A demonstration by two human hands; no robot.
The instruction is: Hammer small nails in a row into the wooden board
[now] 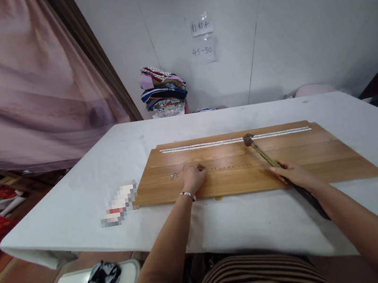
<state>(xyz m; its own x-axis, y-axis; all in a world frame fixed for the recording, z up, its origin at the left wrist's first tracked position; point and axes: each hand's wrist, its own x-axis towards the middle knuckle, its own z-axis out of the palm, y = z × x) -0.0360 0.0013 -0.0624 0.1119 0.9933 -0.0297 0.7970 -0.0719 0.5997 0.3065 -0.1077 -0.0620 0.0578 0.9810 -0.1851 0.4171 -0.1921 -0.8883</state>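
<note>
Your left hand (194, 177) rests on the wooden board (231, 183), fingertips drawn together, though whether they pinch anything cannot be told; loose nails (174, 176) lie just beside it, seemingly for easy reach; your right hand (289, 173) wraps the hammer (263, 152) mid-handle, presumably for control, its head beyond a row of dark dots (231, 167).

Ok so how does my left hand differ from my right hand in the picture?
Your left hand is beside a row of small dark dots, its fingertips' contents unclear; your right hand grips a hammer by its handle. The left hand has a bracelet at its wrist; the right hand shows none. Both hands are ungloved.
</note>
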